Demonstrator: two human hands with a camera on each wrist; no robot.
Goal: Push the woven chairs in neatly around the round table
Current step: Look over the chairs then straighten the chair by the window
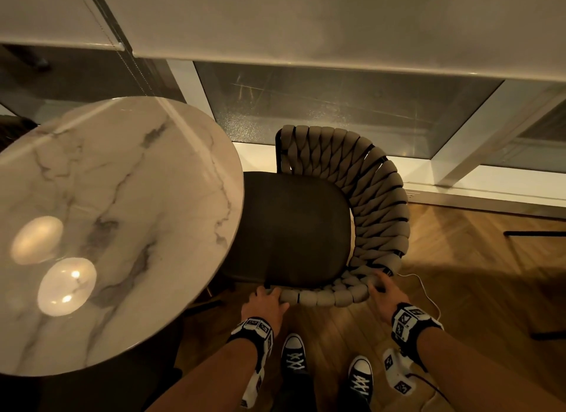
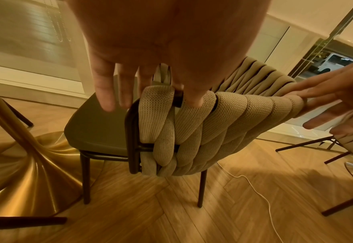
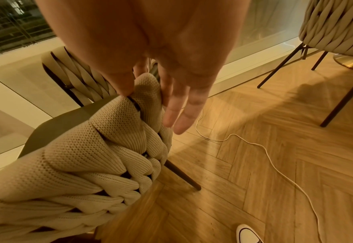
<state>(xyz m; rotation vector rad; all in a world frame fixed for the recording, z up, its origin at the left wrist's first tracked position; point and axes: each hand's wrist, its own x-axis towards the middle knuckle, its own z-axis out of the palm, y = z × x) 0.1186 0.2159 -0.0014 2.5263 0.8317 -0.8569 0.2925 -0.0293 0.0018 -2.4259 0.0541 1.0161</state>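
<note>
The woven chair (image 1: 376,203) has a beige braided back and a dark seat (image 1: 294,227). It stands to the right of the round marble table (image 1: 122,197), with the seat's left edge under the tabletop rim. My left hand (image 1: 266,298) rests on the near-left end of the back rail. Its fingers (image 2: 105,98) hang straight over the frame end and the thumb lies on the weave. My right hand (image 1: 382,289) touches the rail further right. There the thumb sits on the inner side and straight fingers (image 3: 171,115) lie along the outer side.
A second woven chair (image 3: 333,24) stands to the right on thin dark legs. A white cable (image 3: 265,148) snakes over the herringbone floor behind the chair. The table's gold pedestal base (image 2: 26,180) flares close to the chair's front legs. A glass window wall (image 1: 337,105) lies beyond.
</note>
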